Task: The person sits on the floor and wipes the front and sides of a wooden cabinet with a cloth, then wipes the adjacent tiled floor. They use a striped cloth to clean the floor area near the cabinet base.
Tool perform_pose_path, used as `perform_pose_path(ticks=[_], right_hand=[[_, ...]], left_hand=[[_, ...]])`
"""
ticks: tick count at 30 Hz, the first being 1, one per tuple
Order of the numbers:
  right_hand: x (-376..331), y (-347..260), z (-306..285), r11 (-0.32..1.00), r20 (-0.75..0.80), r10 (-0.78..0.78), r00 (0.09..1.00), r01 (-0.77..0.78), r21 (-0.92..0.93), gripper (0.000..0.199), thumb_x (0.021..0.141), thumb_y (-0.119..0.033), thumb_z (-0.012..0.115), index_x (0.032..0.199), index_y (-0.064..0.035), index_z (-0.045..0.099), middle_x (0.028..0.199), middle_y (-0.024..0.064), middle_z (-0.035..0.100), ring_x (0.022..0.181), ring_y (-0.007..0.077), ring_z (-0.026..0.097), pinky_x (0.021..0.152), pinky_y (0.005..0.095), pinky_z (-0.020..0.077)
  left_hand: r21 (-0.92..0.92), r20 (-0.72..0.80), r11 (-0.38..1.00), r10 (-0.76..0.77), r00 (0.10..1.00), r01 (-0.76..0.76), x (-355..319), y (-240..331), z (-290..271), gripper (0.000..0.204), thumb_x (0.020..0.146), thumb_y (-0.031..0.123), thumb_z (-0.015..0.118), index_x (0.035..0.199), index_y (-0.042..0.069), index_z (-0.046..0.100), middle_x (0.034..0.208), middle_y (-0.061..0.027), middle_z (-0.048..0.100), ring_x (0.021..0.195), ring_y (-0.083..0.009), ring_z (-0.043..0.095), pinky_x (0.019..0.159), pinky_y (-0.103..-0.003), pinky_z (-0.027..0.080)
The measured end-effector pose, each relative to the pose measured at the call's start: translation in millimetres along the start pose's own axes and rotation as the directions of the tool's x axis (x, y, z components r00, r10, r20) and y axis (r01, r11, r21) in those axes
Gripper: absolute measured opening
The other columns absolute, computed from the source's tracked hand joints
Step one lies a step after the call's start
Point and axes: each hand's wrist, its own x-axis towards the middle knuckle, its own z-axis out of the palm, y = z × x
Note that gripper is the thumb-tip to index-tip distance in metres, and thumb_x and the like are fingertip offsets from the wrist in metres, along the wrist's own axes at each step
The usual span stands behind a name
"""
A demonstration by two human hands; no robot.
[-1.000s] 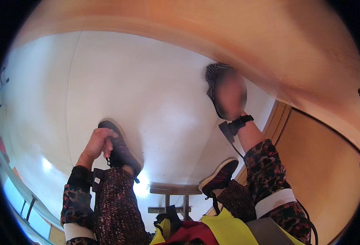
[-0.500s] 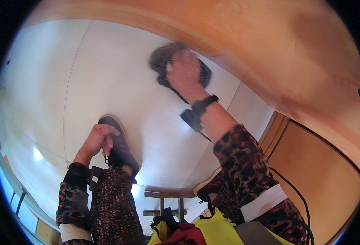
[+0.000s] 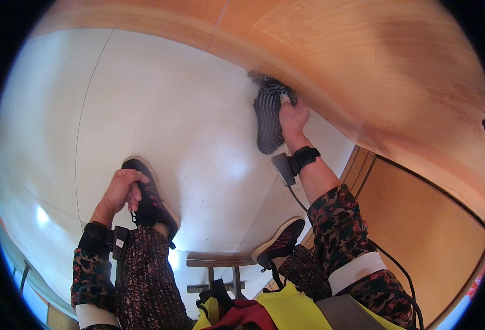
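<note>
**Pale, smooth floor (image 3: 160, 121) at the foot of an orange-brown, wood-grained panel (image 3: 319, 49), with a black-and-grey striped fabric cloth (image 3: 267, 118) in your right hand (image 3: 293, 118)**

Take the cloth as your landmark. It lies on the floor, bunched at its far end and spread smoother at its near end, with the panel rising just beyond it and to its right. Whether the bunched end touches the panel, you cannot tell from here.

Your right hand is at the cloth's right edge, its fingers closed around a gathered part; the fingertips are mostly hidden. Your left hand (image 3: 124, 190) is well to the left of the cloth and nearer you, fingers loosely bent, with nothing visible in them. It overlaps your dark left shoe with a pale sole (image 3: 155, 201), though contact is unclear. Your dark right shoe with pink lines (image 3: 281, 242) is nearer you than the cloth, and a low brown wooden stool (image 3: 220, 262) is nearer you and left of it.

The step in hand looks like working the cloth over the floor beside the panel. Continuing would call for a firm hold, the bunched end spread flat, and light pressure along that edge.
</note>
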Motion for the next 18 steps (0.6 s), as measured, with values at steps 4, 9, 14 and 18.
perform_pose_path(ticks=[4,9,14,18], right_hand=[[-2.3,-49.5,39.2,0.841,0.045,0.169,0.985,-0.168,0.514,0.03,0.08,-0.007,0.062,0.108,0.0047,0.065,0.104,0.0122,0.069,0.096,0.0223,0.063,0.09,0.0313,0.046],[-3.8,-75.3,28.8,0.75,0.092,0.251,0.964,-0.254,0.611,0.034,0.081,-0.006,0.065,0.114,0.0032,0.063,0.115,0.0115,0.066,0.107,0.0233,0.058,0.098,0.0302,0.0408],[4.2,-50.2,3.7,0.445,0.338,0.206,0.918,-0.395,0.804,0.027,0.093,-0.007,0.055,0.118,-0.0018,0.06,0.112,0.0097,0.065,0.095,0.0226,0.063,0.082,0.0343,0.0522],[12.7,-44.7,51.7,0.383,0.367,0.454,0.812,-0.55,0.742,0.033,0.085,-0.009,0.065,0.116,0.0036,0.061,0.115,0.0119,0.065,0.097,0.0224,0.06,0.085,0.0339,0.0478]], left_hand=[[-0.021,0.003,1.0,0.017,1.0,-0.017,-0.7,-1.3,-0.5,0.034,0.095,0.026,0.05,0.087,-0.003,0.065,0.047,-0.0093,0.056,0.03,-0.0191,0.051,0.027,-0.029,0.041],[0.02,-0.019,0.999,0.039,0.999,-0.039,-1.4,0.3,1.4,0.033,0.094,0.027,0.051,0.086,-0.002,0.065,0.047,-0.0091,0.056,0.03,-0.0191,0.05,0.027,-0.029,0.041],[0.034,-0.026,0.999,0.043,0.999,-0.042,-2.9,0.3,1.4,0.032,0.093,0.024,0.049,0.088,-0.003,0.065,0.049,-0.0101,0.056,0.032,-0.0203,0.053,0.027,-0.029,0.04],[0.021,-0.035,0.999,0.038,0.999,-0.038,-3.9,1.9,1.8,0.032,0.093,0.024,0.048,0.087,-0.003,0.064,0.049,-0.0095,0.056,0.032,-0.0197,0.053,0.027,-0.029,0.04]])
